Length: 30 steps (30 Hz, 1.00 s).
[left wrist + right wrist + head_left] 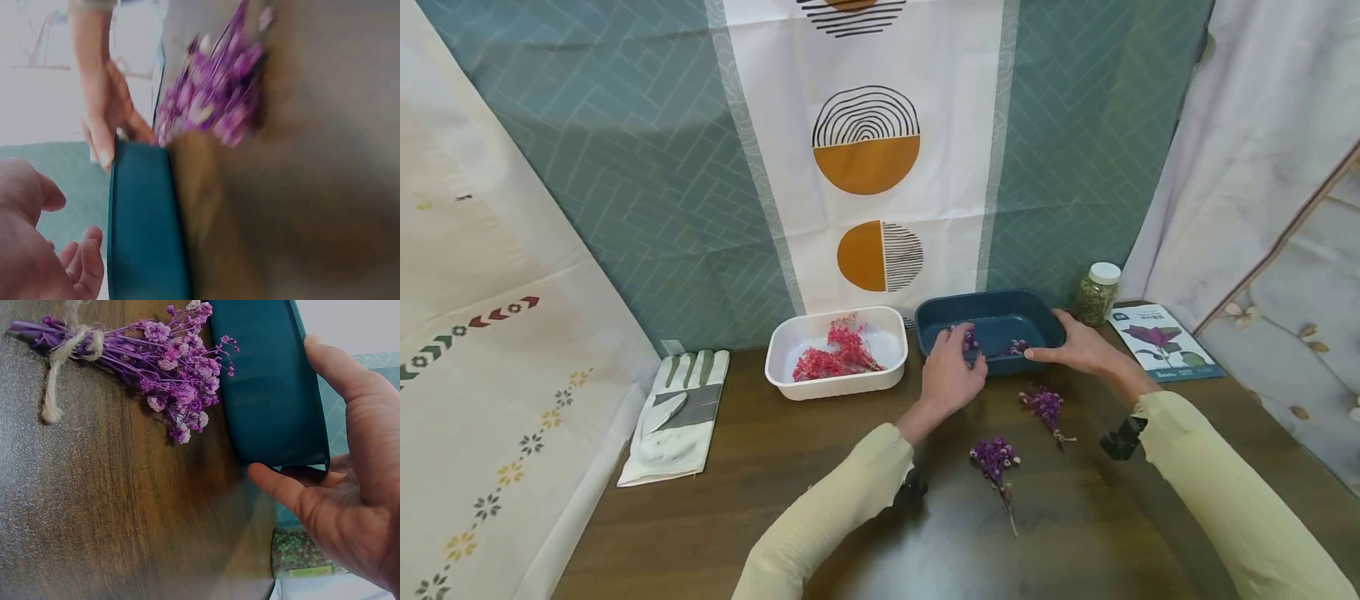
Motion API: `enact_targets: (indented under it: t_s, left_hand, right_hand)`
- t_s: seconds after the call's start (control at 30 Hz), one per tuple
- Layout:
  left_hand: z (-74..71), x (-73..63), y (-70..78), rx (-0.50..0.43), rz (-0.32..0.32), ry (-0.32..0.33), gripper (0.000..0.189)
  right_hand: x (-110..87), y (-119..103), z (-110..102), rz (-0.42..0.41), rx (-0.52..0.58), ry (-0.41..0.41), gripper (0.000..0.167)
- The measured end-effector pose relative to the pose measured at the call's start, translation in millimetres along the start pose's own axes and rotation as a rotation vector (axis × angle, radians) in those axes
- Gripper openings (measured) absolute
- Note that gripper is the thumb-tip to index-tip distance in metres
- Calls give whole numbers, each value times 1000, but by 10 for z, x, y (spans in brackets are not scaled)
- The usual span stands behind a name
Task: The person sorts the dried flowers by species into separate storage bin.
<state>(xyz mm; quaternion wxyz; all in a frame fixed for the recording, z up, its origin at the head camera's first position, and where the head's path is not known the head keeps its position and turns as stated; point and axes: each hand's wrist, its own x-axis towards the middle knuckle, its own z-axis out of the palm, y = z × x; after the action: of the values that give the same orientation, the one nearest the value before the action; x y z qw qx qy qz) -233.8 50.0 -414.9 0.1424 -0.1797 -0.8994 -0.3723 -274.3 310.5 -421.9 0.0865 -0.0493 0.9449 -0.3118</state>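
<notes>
A dark teal tray stands against the hanging cloth, with small purple dried flowers inside. My right hand grips its right end, the thumb at the rim and other fingers round the corner. Over the tray's left part, my left hand reaches in beside some purple blossoms; its thumb and fingers are apart in the left wrist view. Two purple flower bunches lie on the table in front: one bunch close to the tray, tied with twine in the right wrist view, and another bunch nearer me.
Left of the teal tray is a white tray holding pink-red dried flowers. Farther left lies a pair of white work gloves. A white-lidded jar and a seed packet are at the back right.
</notes>
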Motion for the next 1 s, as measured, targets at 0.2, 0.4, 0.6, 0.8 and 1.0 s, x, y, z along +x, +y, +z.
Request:
enact_targets:
  t_s: [0.2,0.4,0.6,0.8,1.0]
  left_hand:
    - [-92,-372,7,-63,-52,-65,52]
    - [-149,-674,32,-90,-164,-123,60]
    - [-141,-992,135,-85,-259,-166,76]
    - [-85,-1238,194,-37,-274,-201,87]
    - [-29,-1365,206,15,-250,-224,90]
  right_hand:
    - [-25,17,7,-5,-5,-1,120]
    - [-34,3,12,3,-11,-6,120]
    - [-6,1,-10,8,-7,-9,122]
    - [-5,-21,-25,6,-12,-12,122]
    - [-1,-11,-23,-9,-32,-13,121]
